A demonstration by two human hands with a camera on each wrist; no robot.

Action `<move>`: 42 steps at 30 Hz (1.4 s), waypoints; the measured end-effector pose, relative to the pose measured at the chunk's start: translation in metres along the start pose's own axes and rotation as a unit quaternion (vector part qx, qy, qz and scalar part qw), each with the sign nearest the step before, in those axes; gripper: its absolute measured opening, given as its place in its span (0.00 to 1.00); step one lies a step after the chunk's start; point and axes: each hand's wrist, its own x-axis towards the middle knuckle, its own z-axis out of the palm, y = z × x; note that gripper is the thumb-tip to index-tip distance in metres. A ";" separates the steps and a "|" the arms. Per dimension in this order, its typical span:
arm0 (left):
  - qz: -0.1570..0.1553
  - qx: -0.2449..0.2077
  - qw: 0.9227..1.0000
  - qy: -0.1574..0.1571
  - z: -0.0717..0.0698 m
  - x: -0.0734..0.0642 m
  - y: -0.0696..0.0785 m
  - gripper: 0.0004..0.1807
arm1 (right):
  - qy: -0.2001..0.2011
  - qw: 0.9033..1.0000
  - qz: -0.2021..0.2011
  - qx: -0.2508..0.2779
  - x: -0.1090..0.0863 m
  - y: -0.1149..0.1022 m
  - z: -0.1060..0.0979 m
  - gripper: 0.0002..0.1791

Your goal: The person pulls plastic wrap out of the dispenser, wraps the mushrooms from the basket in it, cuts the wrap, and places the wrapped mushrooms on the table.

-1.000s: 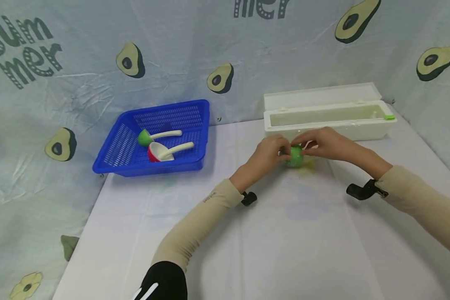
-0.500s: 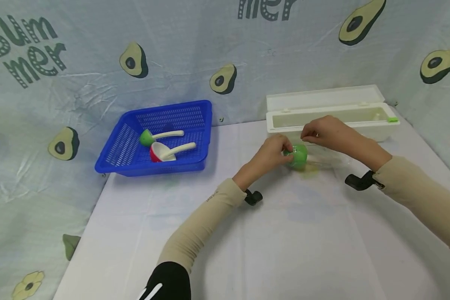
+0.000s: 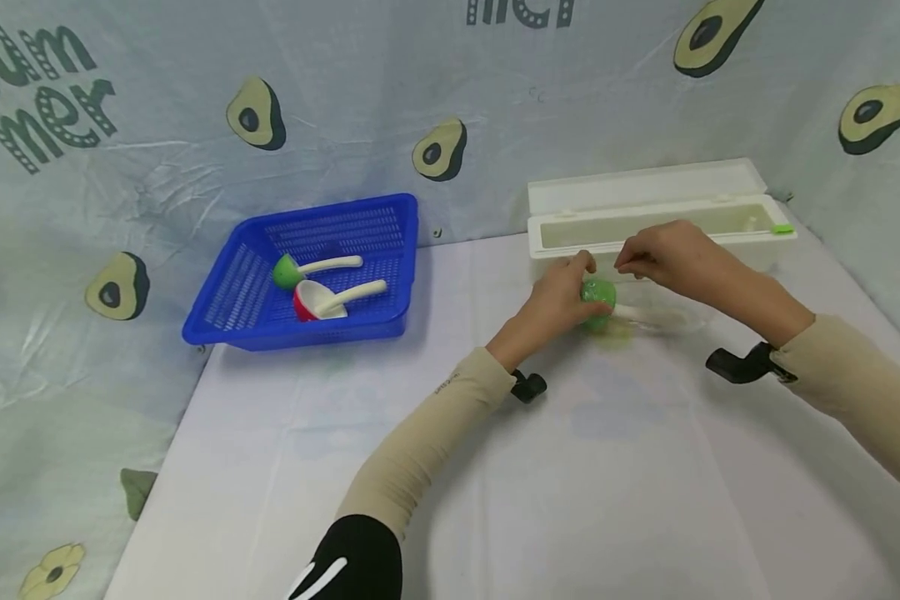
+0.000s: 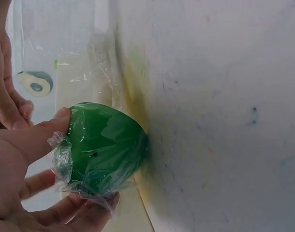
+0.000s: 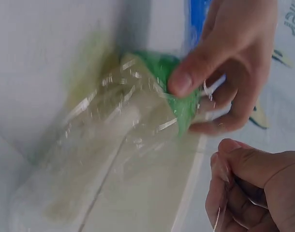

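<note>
A green ladle [image 3: 598, 293] with a white handle lies near the back of the table, wrapped in clear plastic film [image 3: 678, 318]. My left hand [image 3: 553, 302] grips its bowl; in the left wrist view crumpled film covers the green bowl [image 4: 104, 150] between thumb and fingers. Beyond the bowl, to the right, the handle shows through the film. My right hand [image 3: 678, 258] is raised just above the handle. In the right wrist view its thumb and fingertips pinch a thin clear bit of plastic [image 5: 224, 169], whose other end cannot be traced.
Behind the hands stands a long white box [image 3: 543, 262] with its lid [image 3: 645, 185] up and a green tab [image 3: 782, 228] at its right end. At left, a blue basket [image 3: 300, 337] holds a green ladle [image 3: 287, 272] and a red-and-white ladle [image 3: 303, 304].
Both hands worked close together at the green bowl a second ago. The right hand has since lifted away to the upper right; the left hand has shifted slightly right, still on the ladle.
</note>
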 end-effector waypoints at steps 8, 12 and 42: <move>0.015 0.010 1.000 0.010 -0.003 -0.001 -0.007 0.23 | 0.040 0.998 -0.037 0.013 -0.007 -0.020 0.010 0.05; 0.019 -0.012 1.000 0.008 -0.004 -0.005 -0.018 0.26 | 0.023 0.998 -0.042 0.046 -0.005 -0.022 0.025 0.04; 0.076 0.057 0.993 -0.076 -0.007 -0.001 -0.023 0.41 | -0.108 0.991 0.077 0.016 -0.020 -0.006 -0.010 0.17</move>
